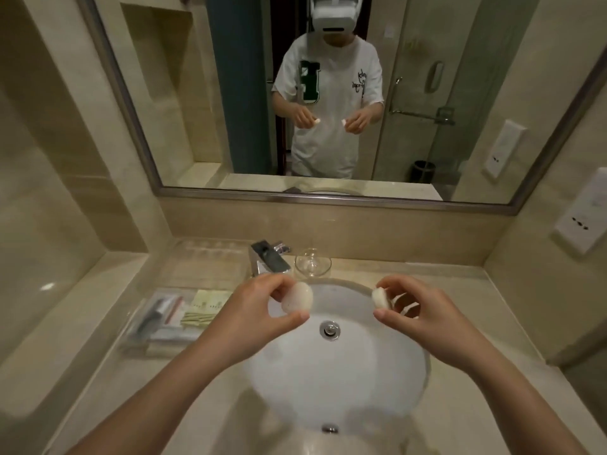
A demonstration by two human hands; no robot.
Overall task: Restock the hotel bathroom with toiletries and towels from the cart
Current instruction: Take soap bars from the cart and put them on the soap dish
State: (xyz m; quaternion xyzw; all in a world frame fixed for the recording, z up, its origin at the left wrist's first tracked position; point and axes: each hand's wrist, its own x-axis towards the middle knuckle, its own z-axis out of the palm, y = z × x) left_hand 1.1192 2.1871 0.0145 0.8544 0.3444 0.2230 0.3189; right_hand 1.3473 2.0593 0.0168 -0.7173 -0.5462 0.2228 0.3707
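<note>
Both hands are mid-frame over the sink. Left hand pinches a round white soap; right hand pinches a second soap (seen edge-on). Faucet and glass stand just behind the hands, centre. Clear tray of toiletries sits left of the basin on the table. Right of the basin the table runs to the side wall, with sockets there. Mirror fills the upper frame.

Large green block letter H showed on the white T-shirt reflected in the mirror, dark script beside it was illegible, print on the yellow sachets was blurred
</note>
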